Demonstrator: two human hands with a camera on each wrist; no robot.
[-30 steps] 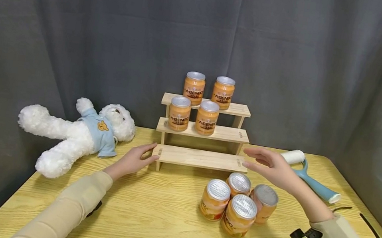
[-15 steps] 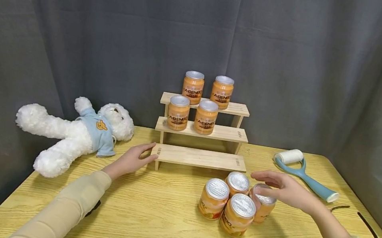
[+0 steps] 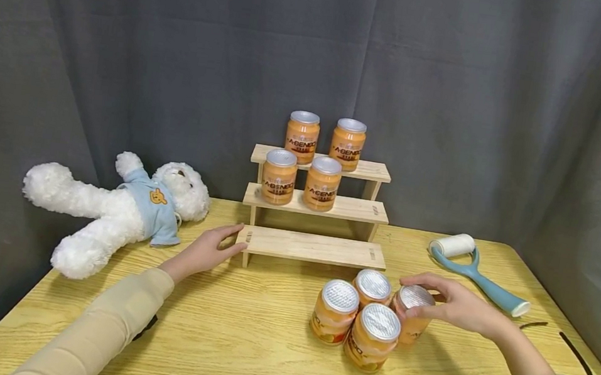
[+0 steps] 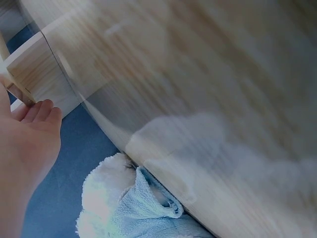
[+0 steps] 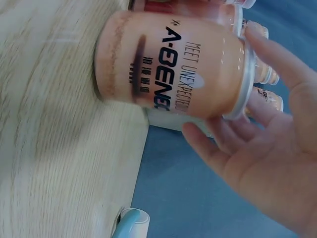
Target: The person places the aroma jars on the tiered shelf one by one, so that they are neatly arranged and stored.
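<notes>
Several orange jars with silver lids stand clustered on the wooden table [image 3: 234, 343]. My right hand [image 3: 456, 304] reaches over the rightmost jar [image 3: 410, 319] and its fingers curl round the lid rim; the right wrist view shows that jar [image 5: 168, 74] with my right hand's fingers [image 5: 223, 139] on its lid edge. My left hand [image 3: 207, 250] lies flat with straight fingers touching the left end of the three-step wooden shelf [image 3: 312, 247]. In the left wrist view my left hand [image 4: 25, 144] sits beside the shelf's end [image 4: 34, 69].
Two jars [image 3: 301, 137] stand on the shelf's top step and two [image 3: 278, 176] on the middle step. A white teddy bear [image 3: 114, 214] lies at the left. A blue lint roller [image 3: 474, 270] and a black cable [image 3: 579, 363] lie at the right. A dark curtain hangs behind.
My right hand has come down from beside the shelf's right end onto the rightmost jar and closed on its lid. The left hand has stayed at the shelf's left end.
</notes>
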